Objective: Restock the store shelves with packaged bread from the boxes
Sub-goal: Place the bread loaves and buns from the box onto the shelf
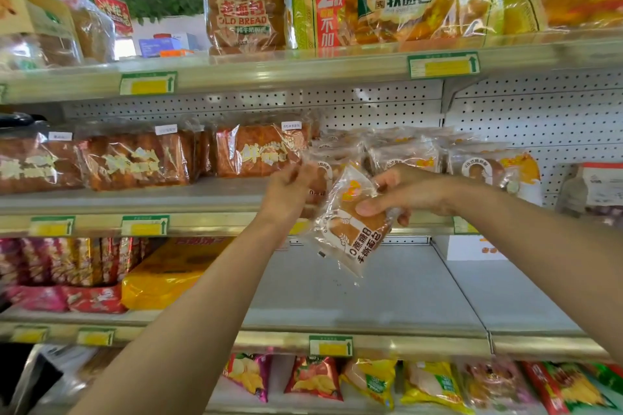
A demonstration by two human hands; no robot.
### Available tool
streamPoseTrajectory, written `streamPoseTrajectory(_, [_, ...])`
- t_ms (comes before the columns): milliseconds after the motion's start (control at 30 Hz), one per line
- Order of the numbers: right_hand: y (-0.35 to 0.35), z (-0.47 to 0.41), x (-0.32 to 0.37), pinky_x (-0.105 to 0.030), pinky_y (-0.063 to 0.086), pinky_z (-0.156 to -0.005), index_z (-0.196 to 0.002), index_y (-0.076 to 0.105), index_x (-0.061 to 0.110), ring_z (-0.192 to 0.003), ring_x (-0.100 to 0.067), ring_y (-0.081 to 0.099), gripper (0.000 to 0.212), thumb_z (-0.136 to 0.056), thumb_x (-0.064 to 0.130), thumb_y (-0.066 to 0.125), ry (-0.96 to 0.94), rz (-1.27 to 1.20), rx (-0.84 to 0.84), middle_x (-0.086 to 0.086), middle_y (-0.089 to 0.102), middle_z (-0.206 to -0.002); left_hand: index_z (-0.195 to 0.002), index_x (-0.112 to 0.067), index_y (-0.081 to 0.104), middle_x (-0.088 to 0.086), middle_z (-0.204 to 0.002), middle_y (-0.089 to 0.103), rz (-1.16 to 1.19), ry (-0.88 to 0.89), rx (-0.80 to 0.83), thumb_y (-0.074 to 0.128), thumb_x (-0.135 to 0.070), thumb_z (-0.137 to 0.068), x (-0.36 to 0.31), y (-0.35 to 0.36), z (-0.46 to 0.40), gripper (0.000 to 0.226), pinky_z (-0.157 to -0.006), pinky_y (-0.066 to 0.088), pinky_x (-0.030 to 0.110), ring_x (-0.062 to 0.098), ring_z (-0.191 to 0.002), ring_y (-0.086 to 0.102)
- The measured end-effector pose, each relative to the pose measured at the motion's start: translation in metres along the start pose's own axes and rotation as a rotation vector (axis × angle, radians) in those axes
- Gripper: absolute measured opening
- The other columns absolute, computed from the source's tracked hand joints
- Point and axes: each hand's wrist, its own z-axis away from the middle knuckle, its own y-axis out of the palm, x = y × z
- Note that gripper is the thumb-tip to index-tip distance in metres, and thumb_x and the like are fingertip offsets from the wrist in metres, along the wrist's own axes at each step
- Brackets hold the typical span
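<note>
- Head view, hands: the right hand (409, 194) pinches a small clear bread packet (354, 229) by its upper part, thumb across the front, so the packet hangs tilted in front of the middle shelf (209, 200). The left hand (290, 192), fingers curled, grips the edge of another wrapper in the row of like packets (404, 153) standing on that shelf.
- Head view, surroundings: wrapped brown loaves (135, 162) sit to the left on the same shelf; larger bread bags (404, 0) fill the top shelf (303, 67). No box is in view.
- Risk, as a judgement: held by slippery film alone, the packet may slip and fall; pushing it in could topple the upright row.
</note>
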Motion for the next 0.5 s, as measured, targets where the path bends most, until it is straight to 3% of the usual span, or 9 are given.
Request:
streamPoseTrajectory(33, [-0.004,0.001,-0.004,-0.026,0.047,-0.053,-0.104,0.068,0.010,-0.071,-0.015,0.065,0.060,-0.056,0.044,0.079,-0.017,-0.027,-0.040,-0.004,0.074,-0.088,-0.108,-0.008,0.058,0.003,-0.096,0.066,-0.041,0.091,-0.112,0.056,-0.026,-0.100,0.001,-0.005,-0.009,0.020,-0.058,0.051,0.016,0.011,-0.074,0.063])
streamPoseTrajectory(100, [-0.013,0.003,-0.010,-0.029,0.051,-0.058,-0.105,0.068,0.010,-0.076,-0.017,0.068,0.059,-0.056,0.041,0.081,-0.051,-0.129,-0.135,-0.007,0.075,-0.096,-0.122,-0.010,0.056,0.005,-0.111,0.063,-0.210,0.231,-0.187,0.062,-0.013,-0.096,0.005,-0.012,-0.032,0.027,-0.076,0.055,0.020,0.019,-0.096,0.062])
streamPoseTrajectory(200, [-0.029,-0.001,-0.015,-0.040,0.058,-0.077,-0.098,0.067,0.014,-0.087,-0.021,0.073,0.052,-0.055,0.037,0.084,-0.071,-0.317,-0.358,-0.008,0.075,-0.101,-0.141,-0.032,0.045,0.010,-0.147,0.042,-0.432,0.204,-0.043,0.069,-0.016,-0.090,0.009,-0.013,-0.056,0.058,-0.105,0.048,0.045,0.030,-0.131,0.049])
streamPoseTrajectory(267, [-0.036,-0.004,-0.015,-0.046,0.055,-0.090,-0.098,0.068,0.017,-0.093,-0.023,0.072,0.060,-0.047,0.043,0.088,-0.090,-0.345,-0.497,-0.005,0.076,-0.100,-0.147,-0.040,0.037,0.001,-0.160,0.020,-0.557,0.167,0.078,0.078,-0.024,-0.083,0.013,-0.010,-0.063,0.078,-0.117,0.031,0.050,0.029,-0.145,0.028])
streamPoseTrajectory(367, [-0.040,-0.005,-0.012,-0.045,0.059,-0.083,-0.106,0.069,0.016,-0.093,-0.021,0.073,0.064,-0.049,0.040,0.088,-0.135,-0.391,-0.609,-0.005,0.075,-0.103,-0.151,-0.034,0.034,-0.001,-0.164,0.012,-0.735,0.266,0.196,0.083,-0.034,-0.075,0.023,-0.005,-0.069,0.090,-0.122,0.019,0.049,0.027,-0.150,0.017])
streamPoseTrajectory(500, [-0.038,-0.008,-0.007,-0.033,0.061,-0.076,-0.111,0.068,0.013,-0.088,-0.016,0.074,0.047,-0.068,0.025,0.084,-0.178,-0.377,-0.673,-0.004,0.075,-0.102,-0.145,-0.028,0.047,0.002,-0.160,0.023,-0.773,0.317,0.109,0.086,-0.032,-0.071,0.031,0.002,-0.085,0.084,-0.122,0.024,0.042,0.027,-0.145,0.030])
